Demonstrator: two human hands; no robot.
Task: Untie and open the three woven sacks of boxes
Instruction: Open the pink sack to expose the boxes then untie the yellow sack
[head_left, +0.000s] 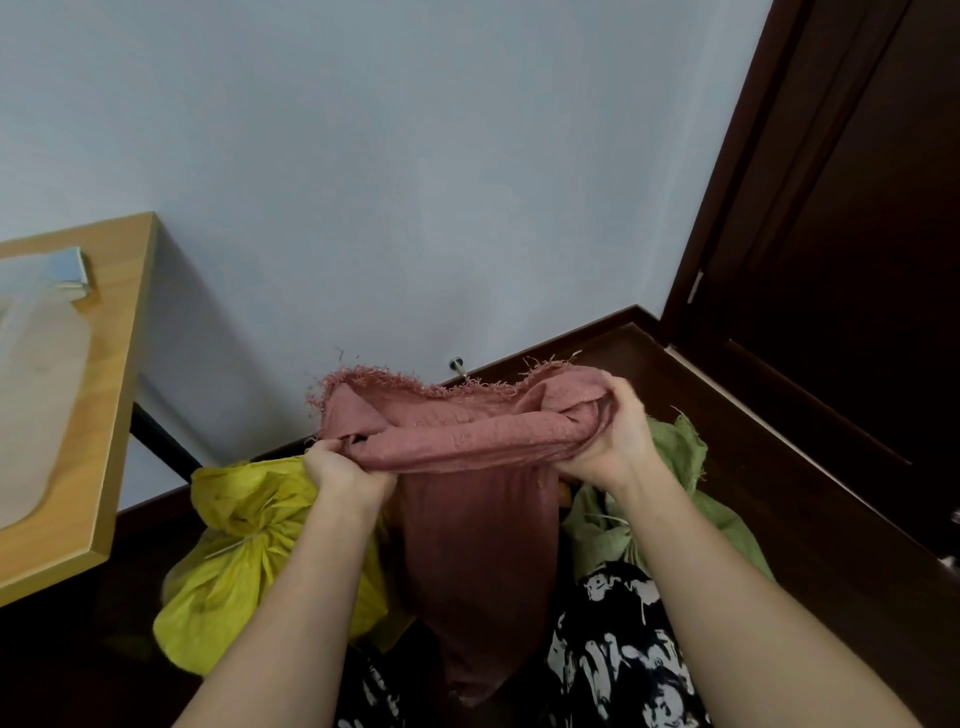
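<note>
Red woven sack (467, 545) centre, upright on dark floor (779, 493), mouth untied, frayed rim raised, upper cloth bunched into roll between hands. Left hand (337, 467) clenched round left end of roll. Right hand (608, 441) clenched round right end. Yellow sack (244, 545) just beside at left, neck tied with pale string (228, 545). Green sack (613, 525) just beside at right, neck tied. Contents of sacks hidden. Wooden table (119, 364) at left, against pale wall (415, 182). Dark door (857, 234) at right.
</note>
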